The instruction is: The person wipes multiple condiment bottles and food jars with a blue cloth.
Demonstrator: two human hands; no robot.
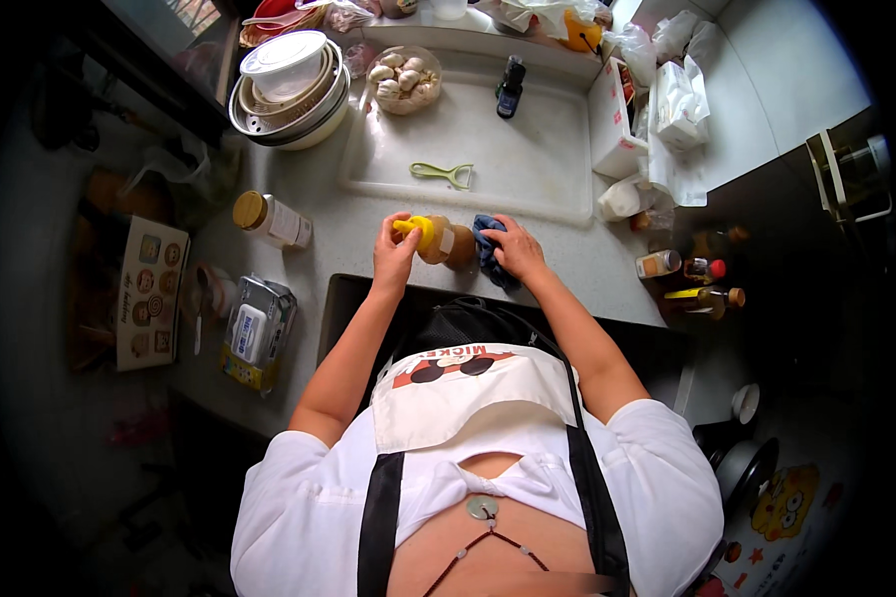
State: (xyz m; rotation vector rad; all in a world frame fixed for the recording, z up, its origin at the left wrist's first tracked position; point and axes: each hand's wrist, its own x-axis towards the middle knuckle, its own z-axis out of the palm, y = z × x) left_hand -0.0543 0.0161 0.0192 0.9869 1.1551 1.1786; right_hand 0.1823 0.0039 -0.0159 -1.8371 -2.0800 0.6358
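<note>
Amber bottle (446,242) with yellow cap, lying sideways on counter, dark blue cloth (489,251) against its base

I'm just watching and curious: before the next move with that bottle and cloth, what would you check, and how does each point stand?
1. Left hand grips the yellow cap end of the bottle: ok.
2. Right hand presses the blue cloth at the bottle's base: ok.
3. Bottle lies on its side on the counter: ok.
4. Cap fully closed: cannot tell.
5. Green peeler lies apart on the white tray: ok.
</note>
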